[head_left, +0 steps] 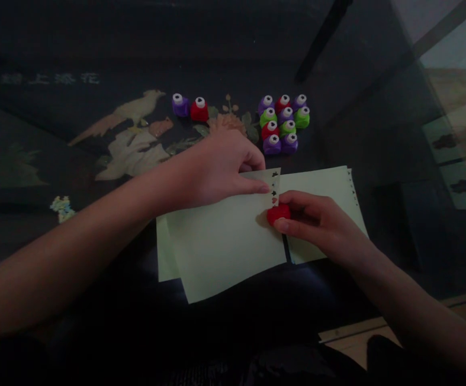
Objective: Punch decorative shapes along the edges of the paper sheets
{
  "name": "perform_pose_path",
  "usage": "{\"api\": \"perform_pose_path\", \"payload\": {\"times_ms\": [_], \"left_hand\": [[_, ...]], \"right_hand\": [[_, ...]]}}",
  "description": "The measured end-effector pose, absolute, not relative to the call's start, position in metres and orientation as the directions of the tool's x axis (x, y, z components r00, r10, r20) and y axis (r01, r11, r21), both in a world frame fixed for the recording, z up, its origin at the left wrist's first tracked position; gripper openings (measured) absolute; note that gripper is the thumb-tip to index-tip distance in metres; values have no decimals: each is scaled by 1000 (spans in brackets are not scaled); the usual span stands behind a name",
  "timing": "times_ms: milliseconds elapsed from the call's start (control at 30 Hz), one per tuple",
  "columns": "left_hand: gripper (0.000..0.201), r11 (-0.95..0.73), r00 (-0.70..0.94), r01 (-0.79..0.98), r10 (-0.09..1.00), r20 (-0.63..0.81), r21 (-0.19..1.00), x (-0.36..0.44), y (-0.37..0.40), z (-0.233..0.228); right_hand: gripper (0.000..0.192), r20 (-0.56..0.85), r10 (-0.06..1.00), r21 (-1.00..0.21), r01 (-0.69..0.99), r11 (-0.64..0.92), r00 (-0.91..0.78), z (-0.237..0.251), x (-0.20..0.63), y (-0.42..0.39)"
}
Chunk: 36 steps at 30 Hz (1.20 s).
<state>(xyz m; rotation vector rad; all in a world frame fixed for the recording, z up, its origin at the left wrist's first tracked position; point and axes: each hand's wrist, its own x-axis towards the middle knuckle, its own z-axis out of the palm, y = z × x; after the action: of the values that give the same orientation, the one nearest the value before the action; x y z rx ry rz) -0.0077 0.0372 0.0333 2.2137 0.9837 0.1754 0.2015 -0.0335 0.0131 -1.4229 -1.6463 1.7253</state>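
Observation:
My left hand (220, 169) presses its fingertips on a pale yellow-green sheet of paper (225, 246) near its right edge, where a short column of small punched shapes (274, 187) shows. My right hand (317, 222) is closed around a small red paper punch (278, 213) set against that same edge, just below the punched shapes. Another sheet of the same colour (321, 185) lies under my right hand, with tiny holes along its right edge. A further sheet (163, 254) peeks out at the left beneath the top one.
A cluster of several purple, red and green punches (283, 124) stands beyond the paper. A purple punch (180, 104) and a red one (199, 109) sit apart to the left. The dark glass table (96, 161) shows a bird-and-flower picture. Its right edge (426, 112) meets a wooden floor.

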Motion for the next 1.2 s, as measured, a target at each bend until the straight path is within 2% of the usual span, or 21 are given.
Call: {"api": "perform_pose_path", "payload": {"times_ms": [400, 767, 967, 1200], "left_hand": [[25, -500, 714, 597, 687, -132, 627, -2, 42, 22], [26, -497, 713, 607, 685, -150, 620, -2, 42, 17], [24, -487, 710, 617, 684, -169, 618, -1, 40, 21], [23, -516, 733, 580, 669, -126, 630, -2, 39, 23]], "right_hand": [[30, -410, 827, -881, 401, -250, -385, 4, 202, -33], [26, -428, 831, -871, 409, -273, -357, 2, 203, -36], [26, -408, 843, -885, 380, -270, -352, 0, 203, -36], [26, -387, 856, -898, 352, -265, -342, -2, 203, -40]]}}
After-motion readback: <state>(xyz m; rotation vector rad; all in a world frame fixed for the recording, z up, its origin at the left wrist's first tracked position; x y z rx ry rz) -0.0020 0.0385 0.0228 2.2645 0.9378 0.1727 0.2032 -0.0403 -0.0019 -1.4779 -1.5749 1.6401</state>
